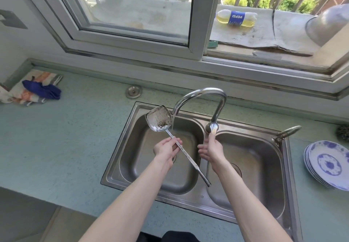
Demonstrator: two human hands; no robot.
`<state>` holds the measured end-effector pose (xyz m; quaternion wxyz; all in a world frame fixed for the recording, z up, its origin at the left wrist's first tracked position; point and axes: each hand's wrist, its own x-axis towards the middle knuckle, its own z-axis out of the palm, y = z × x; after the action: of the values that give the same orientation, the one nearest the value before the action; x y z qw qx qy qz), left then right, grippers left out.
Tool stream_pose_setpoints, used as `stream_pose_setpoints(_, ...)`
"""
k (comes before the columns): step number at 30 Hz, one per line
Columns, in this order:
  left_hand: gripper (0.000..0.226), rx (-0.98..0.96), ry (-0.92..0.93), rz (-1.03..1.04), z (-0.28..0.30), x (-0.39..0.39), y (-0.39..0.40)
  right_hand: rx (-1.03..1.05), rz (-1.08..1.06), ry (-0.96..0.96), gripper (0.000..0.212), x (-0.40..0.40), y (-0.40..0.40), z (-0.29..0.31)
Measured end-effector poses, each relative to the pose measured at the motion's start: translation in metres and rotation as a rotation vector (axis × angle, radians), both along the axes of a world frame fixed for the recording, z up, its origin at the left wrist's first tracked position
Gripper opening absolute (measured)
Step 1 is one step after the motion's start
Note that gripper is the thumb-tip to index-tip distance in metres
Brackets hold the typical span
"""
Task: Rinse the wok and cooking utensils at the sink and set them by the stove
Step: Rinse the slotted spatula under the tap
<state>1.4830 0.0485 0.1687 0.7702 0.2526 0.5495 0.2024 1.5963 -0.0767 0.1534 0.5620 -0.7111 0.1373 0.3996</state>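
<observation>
- Rinsing in progress: a long-handled stainless-steel wok spatula (159, 118) is held over the left basin of a double stainless-steel sink (120, 148) at centre frame.
- Left hand (166, 148): fingers and thumb curled round the spatula's shaft just below the blade, gripping it.
- Right hand (208, 148): fingers loosely spread, forefinger stretched up to touch the lever at the base of the curved chrome tap (200, 92); it holds nothing.
- Key relation: the spatula's long axis runs diagonally, blade toward the upper left, handle end toward the lower right, crossing the divider between basins. The blade's right edge sits just beside the thin water stream (172, 123); a small shift rightward would likely put it under. The left hand is the nearer one.
- Blade surface looks dull and streaked with residue.
- Wok and stove: not in view.
- Legible writing: "PEPSI" on the blue label of a clear plastic bottle of yellow liquid (236, 18), lying on the ledge outside the window, upper right.
- Blue-and-white patterned plates (326, 164) stacked at right edge.
</observation>
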Motion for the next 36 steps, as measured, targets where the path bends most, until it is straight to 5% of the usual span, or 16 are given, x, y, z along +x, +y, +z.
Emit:
stream_pose_setpoints(6, 0.016, -0.036, -0.014, -0.078, 0.004, 0.012, 0.004, 0.008, 0.242, 0.085, 0.045, -0.051, -0.010, 0.013)
stream_pose_setpoints(11, 0.010, -0.089, -0.048, -0.189, 0.006, 0.021, 0.012, -0.221, 0.473, -0.465, 0.038, -0.067, -0.014, 0.038)
stream_pose_setpoints(14, 0.013, -0.118, -0.063, -0.249, 0.004, 0.022, 0.021, -0.308, 0.504, -0.584, 0.034, -0.070, -0.013, 0.049)
stream_pose_setpoints(26, 0.020, -0.036, 0.028, -0.357, -0.004, 0.032, 0.067, -0.261, 0.360, -0.532, 0.038, -0.095, -0.007, 0.074)
stream_pose_setpoints(30, 0.014, 0.161, 0.128, -0.307, -0.007, 0.034, 0.087, -0.226, 0.362, -0.518, 0.038, -0.091, -0.010, 0.081)
stream_pose_setpoints(36, 0.024, 0.478, 0.275, -0.594, -0.014, 0.028, 0.107, -0.234, 0.381, -0.468, 0.037, -0.085, -0.021, 0.081)
